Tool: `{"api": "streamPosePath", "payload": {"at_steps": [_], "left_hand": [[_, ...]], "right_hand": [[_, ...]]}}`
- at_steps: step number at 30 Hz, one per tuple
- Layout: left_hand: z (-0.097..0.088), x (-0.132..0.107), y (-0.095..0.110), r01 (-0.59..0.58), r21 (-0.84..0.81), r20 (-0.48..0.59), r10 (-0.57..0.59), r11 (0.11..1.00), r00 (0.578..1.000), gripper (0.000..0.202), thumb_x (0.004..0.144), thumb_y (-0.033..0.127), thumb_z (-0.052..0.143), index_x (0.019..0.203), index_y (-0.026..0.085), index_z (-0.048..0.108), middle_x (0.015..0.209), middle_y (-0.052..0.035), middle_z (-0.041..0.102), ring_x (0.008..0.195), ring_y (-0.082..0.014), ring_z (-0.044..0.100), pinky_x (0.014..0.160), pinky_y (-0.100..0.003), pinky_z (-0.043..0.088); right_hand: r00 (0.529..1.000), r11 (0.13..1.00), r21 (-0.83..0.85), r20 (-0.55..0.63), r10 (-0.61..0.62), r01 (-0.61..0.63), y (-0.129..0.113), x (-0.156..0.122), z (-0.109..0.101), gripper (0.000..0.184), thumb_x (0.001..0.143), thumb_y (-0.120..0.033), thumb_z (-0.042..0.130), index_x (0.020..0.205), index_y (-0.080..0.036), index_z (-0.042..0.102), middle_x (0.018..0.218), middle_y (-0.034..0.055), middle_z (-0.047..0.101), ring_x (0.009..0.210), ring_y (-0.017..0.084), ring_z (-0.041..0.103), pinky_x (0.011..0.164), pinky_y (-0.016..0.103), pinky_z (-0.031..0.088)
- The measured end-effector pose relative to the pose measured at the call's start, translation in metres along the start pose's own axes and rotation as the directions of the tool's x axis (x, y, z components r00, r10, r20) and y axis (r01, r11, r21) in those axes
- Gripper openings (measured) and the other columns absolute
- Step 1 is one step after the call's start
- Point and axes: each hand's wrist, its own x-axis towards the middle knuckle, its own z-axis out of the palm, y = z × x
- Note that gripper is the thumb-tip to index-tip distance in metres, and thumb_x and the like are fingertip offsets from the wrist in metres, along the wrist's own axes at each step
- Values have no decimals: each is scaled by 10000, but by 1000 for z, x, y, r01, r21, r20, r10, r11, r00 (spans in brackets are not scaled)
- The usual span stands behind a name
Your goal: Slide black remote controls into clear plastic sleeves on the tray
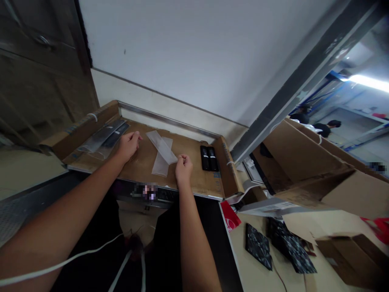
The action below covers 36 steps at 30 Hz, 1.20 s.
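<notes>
My right hand (184,168) is closed, pinching the end of a clear plastic sleeve (162,147). That sleeve crosses over another clear plastic sleeve (162,164) lying on the cardboard-lined tray. To the left, my left hand (130,145) has its fingers curled in over the cardboard, and nothing shows in them. Beside it lie clear sleeves with dark flat items (111,134) inside, each bearing a small pale label. Two black oblong items (209,158) with white labels stand side by side right of my right hand; their kind is unclear.
Raised cardboard edges (231,168) border the tray, with a pale wall behind. A large open cardboard box (304,162) stands at the right. Dark patterned packages (258,246) and a red packet (230,216) lie lower right. People (326,127) are in the background.
</notes>
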Motion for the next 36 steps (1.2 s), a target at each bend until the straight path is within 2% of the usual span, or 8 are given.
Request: {"api": "streamPosePath", "payload": {"at_steps": [12,22,30,33,35,36], "left_hand": [[0,1,-3,-5,36,2,5,999,1000,333,880,465,488,697,215,610,451,40,434,435,-133,443,471,-253,346],[0,-4,8,26,57,5,-27,998,1000,329,875,466,477,708,213,604,469,34,445,445,-135,446,473,-256,347],[-1,-1,4,8,44,6,-8,999,1000,329,872,472,478,705,215,596,456,38,435,440,-139,440,475,-257,345],[-1,-3,4,-23,150,6,23,988,1000,357,896,476,429,725,214,602,484,23,461,487,-159,479,514,-267,376],[1,-9,8,-134,316,44,126,939,991,374,917,464,399,748,212,618,577,-13,552,600,-184,550,609,-282,425],[2,-13,11,-217,409,95,195,887,976,366,925,447,396,775,210,632,666,-39,610,692,-200,587,682,-295,445]], "right_hand": [[1000,1000,7,-7,1,-1,0,0,0,231,846,-332,505,900,-168,659,728,11,657,696,175,579,685,256,420],[1000,1000,8,-6,9,-9,-1,-1,0,228,853,-334,513,897,-167,661,727,10,662,679,168,573,654,247,405],[1000,1000,-7,-4,26,-26,-4,-1,0,235,849,-338,509,899,-166,662,625,-28,589,598,159,519,597,247,365],[1000,1000,9,-2,17,-17,-2,-1,0,237,851,-336,506,899,-165,663,634,-23,595,622,162,532,628,249,383],[1000,1000,14,4,18,-18,-1,0,0,240,852,-342,507,906,-167,662,636,-24,595,624,164,535,636,250,389],[1000,1000,14,5,21,-21,0,0,0,241,852,-345,507,908,-169,661,637,-24,595,623,164,535,636,250,391]]}}
